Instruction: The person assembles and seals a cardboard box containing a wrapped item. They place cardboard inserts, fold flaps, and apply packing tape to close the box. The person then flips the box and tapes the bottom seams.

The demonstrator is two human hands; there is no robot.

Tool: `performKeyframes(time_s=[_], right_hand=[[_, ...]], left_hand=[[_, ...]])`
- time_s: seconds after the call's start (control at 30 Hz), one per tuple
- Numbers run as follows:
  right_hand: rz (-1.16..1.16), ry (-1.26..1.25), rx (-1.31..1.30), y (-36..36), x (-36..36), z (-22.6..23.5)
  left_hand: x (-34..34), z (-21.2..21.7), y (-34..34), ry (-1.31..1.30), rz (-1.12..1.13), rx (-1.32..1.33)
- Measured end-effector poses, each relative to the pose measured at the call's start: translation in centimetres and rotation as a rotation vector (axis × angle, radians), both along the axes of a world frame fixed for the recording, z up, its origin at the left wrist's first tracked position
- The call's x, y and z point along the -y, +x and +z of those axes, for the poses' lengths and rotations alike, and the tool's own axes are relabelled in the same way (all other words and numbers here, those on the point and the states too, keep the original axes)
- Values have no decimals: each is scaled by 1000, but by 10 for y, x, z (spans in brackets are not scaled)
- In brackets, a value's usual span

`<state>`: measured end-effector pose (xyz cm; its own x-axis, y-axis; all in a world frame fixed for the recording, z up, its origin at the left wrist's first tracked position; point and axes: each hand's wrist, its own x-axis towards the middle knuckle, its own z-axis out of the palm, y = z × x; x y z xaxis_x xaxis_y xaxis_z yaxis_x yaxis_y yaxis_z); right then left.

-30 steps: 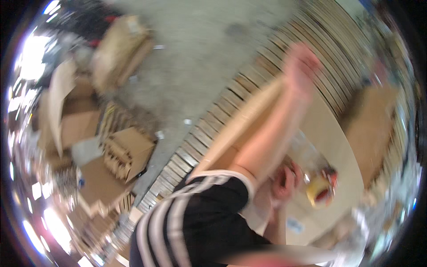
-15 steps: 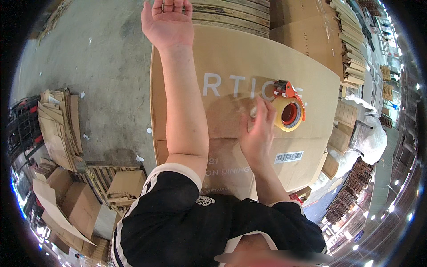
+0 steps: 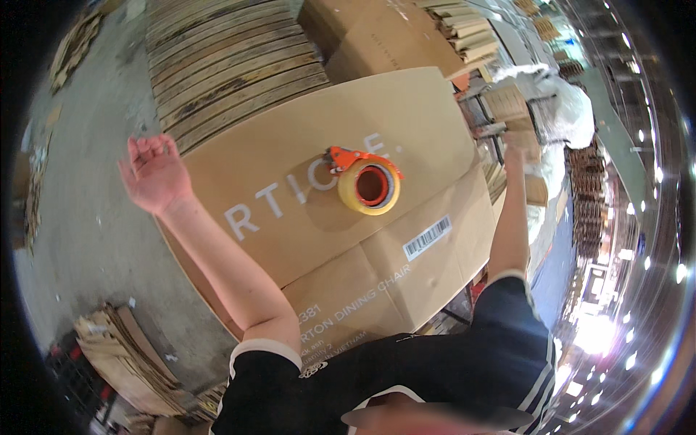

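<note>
A large brown cardboard box [image 3: 428, 123] lies in front of me, with pale print and a barcode label on top. On it rests an orange tape dispenser [image 3: 355, 156] holding a roll of clear yellowish tape [image 3: 350, 196], touched by neither hand. My left hand [image 3: 158, 174] is off the box's left edge, palm up, its loosely curled fingers apart and nothing in them. Past the right edge, my right hand [image 3: 516, 145] is stretched toward brown cardboard pieces [image 3: 507, 105]; motion smears its fingers, so any contact is unclear.
Beyond the box are a slatted wooden pallet stack [image 3: 232, 65] and another large carton [image 3: 370, 40]. Flattened cardboard [image 3: 127, 355] leans at the lower left on the concrete floor [image 3: 94, 239]. Clear plastic wrap [image 3: 565, 112] bulges at the right, near stacked brown pieces [image 3: 589, 196].
My right hand has left the tape dispenser's side and swung out past the box's right edge. The view has turned, so the box appears tilted. My left hand remains palm up and empty.
</note>
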<state>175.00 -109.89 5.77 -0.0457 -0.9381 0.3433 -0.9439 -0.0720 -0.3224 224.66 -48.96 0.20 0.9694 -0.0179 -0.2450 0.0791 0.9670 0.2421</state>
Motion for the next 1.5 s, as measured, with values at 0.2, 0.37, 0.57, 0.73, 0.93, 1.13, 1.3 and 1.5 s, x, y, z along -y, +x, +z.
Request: performKeyframes(time_s=[0.2, 0.37, 0.57, 0.73, 0.93, 1.13, 1.3, 1.5], right_hand=[[213, -27, -271, -63, 39, -53], [859, 241, 408, 42, -136, -11], [1279, 536, -67, 170, -293, 28], [1076, 881, 162, 216, -294, 17], [578, 1196, 967, 255, -286, 32], [1189, 503, 658, 293, -306, 91], [1173, 226, 125, 336, -348, 83], [1088, 320, -57, 355, -343, 64]], left_hand=[[37, 10, 0, 869, -121, 173], [84, 27, -32, 1972, -390, 639], [91, 35, -37, 2237, -732, 620], [91, 19, -27, 1709, -537, 648], [86, 15, -26, 1693, -434, 620], [80, 24, -23, 1671, -453, 616], [78, 24, -22, 1732, -527, 642], [78, 14, -7, 1863, -569, 698]])
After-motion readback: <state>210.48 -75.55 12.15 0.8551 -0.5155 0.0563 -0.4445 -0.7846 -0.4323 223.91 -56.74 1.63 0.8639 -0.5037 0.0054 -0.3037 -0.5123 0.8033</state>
